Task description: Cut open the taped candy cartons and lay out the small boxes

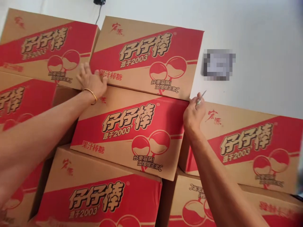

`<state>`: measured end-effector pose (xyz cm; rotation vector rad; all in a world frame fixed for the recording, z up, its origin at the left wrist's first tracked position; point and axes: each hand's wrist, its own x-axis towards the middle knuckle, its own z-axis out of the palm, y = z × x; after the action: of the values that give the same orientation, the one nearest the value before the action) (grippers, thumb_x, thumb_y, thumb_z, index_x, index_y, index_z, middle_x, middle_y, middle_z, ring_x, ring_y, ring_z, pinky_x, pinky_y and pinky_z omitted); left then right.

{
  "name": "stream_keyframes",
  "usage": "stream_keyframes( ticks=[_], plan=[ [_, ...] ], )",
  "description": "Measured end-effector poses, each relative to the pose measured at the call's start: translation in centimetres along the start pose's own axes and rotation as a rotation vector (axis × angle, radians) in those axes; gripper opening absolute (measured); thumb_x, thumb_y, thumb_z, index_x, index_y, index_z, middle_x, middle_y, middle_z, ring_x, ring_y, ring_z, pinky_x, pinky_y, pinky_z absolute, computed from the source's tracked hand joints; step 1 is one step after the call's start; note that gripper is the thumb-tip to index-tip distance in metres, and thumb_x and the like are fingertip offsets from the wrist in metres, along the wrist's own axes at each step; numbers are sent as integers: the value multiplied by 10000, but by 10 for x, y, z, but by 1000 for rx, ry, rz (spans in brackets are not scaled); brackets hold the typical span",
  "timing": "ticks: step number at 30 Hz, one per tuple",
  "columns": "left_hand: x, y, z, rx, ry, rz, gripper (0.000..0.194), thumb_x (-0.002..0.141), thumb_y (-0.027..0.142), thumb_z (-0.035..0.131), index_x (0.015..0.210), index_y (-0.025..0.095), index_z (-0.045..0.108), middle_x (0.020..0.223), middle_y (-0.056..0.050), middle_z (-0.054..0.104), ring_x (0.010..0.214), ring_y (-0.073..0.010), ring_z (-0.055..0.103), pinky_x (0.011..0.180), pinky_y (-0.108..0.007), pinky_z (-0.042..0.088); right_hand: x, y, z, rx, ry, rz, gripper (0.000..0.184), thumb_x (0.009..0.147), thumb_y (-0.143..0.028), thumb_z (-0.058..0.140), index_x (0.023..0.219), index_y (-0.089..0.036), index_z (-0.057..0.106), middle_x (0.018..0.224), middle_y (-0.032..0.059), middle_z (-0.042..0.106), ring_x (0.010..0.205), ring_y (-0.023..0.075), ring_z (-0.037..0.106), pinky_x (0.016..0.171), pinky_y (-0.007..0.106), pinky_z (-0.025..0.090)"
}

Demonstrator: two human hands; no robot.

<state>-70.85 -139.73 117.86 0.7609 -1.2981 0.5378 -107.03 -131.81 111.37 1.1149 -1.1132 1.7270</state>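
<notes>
Red-and-tan cardboard cartons with printed lettering are stacked against a white wall. My left hand (91,81), a gold bangle on its wrist, presses flat with spread fingers against the lower left corner of the top carton (146,56). My right hand (194,112) grips a thin pen-like tool (201,97) and rests at the lower right corner of that same carton, where it meets the carton below (127,132). Both arms reach forward from the bottom of the view.
More cartons sit at the left (44,44), right (248,148) and bottom (94,195) of the stack. The white wall (260,47) carries a blurred patch (219,64). A dark cable hangs at the top (98,12).
</notes>
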Motion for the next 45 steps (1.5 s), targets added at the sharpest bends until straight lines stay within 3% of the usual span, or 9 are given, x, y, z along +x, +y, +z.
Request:
stream_keyframes(
  ticks=[3,7,11,17,26,30,33,41,45],
  plan=[
    [-26,89,36,-186,-169,330,588,771,600,538,1257,271,551,1362,-45,447,1399,-360,-9,1099,-565,8,-7,-2,-1,145,33,94,537,953,-311,206,1415,-54,302,1354,200,462,1291,221,428,1056,425,365],
    [-33,205,81,-96,-291,883,381,862,357,477,1207,247,594,1434,-35,401,1416,-324,120,1106,-561,67,-11,-3,3,269,105,167,574,929,-250,200,1463,-44,153,1262,191,532,1221,191,499,1040,395,388],
    [-23,261,114,130,-341,1184,284,878,280,423,961,202,683,1275,-67,567,1409,-274,191,1096,-553,139,-8,0,2,502,171,316,580,936,-248,147,1464,-56,4,1301,214,460,1012,169,623,904,348,492],
    [-13,269,133,179,-472,1303,323,901,349,414,744,211,660,1018,-49,664,1289,-249,389,1098,-550,145,-9,-2,-7,437,225,339,583,934,-276,202,1469,-58,119,1366,217,410,1230,226,485,1006,415,420],
    [-3,276,122,-78,-741,1060,259,815,423,552,669,211,584,934,-52,659,1266,-272,351,1078,-511,225,-11,-5,-14,272,107,339,610,922,-251,244,1502,-121,106,1410,196,386,1288,329,422,975,508,431],
    [-2,281,111,-129,-829,910,156,670,322,699,741,223,602,1002,-4,665,1270,-249,332,1120,-492,174,-10,-6,-16,280,93,372,610,929,-256,231,1507,-138,77,1411,209,371,1258,351,446,950,531,439],
    [0,285,107,-128,-872,961,144,636,226,701,737,217,599,1039,-3,662,1298,-247,305,1131,-507,144,-11,-6,-17,276,99,375,600,933,-258,213,1506,-137,81,1389,210,389,1273,339,431,970,527,424],
    [-8,289,107,15,-747,1015,174,675,343,696,809,252,632,999,10,674,1228,-245,371,1141,-524,79,-13,-4,-16,266,49,350,611,913,-221,211,1502,-141,72,1426,177,377,1255,321,453,980,512,412],
    [-10,284,109,194,-638,1184,184,730,357,611,869,243,651,1018,-14,661,1215,-268,388,1115,-534,124,-14,-1,-16,252,39,352,612,917,-217,213,1502,-146,47,1428,152,396,1247,296,465,989,500,414]
  ],
)
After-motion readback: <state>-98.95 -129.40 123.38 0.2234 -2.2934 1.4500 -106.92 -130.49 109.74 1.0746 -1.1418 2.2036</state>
